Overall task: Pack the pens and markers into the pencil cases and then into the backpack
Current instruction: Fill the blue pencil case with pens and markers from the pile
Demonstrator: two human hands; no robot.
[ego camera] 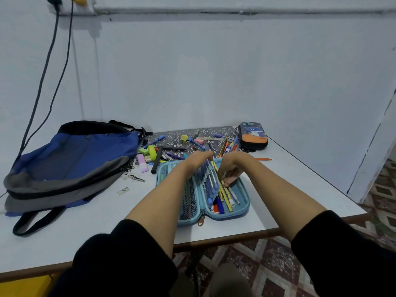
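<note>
Evidently the left grip (201, 159) curls over the divider (211, 181) of the blue case (244, 202), tilting it aside so the right grip (230, 170), pinching yellow pencils (226, 196), can seat them. Two cases sit on the counter (107, 221), the dark case (254, 137) zipped; one backpack (75, 159) waits left, loose pens (171, 146) beyond.

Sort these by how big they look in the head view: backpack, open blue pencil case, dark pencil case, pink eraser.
1. backpack
2. open blue pencil case
3. dark pencil case, though it lies farther back, so the true gap is unsure
4. pink eraser
</note>
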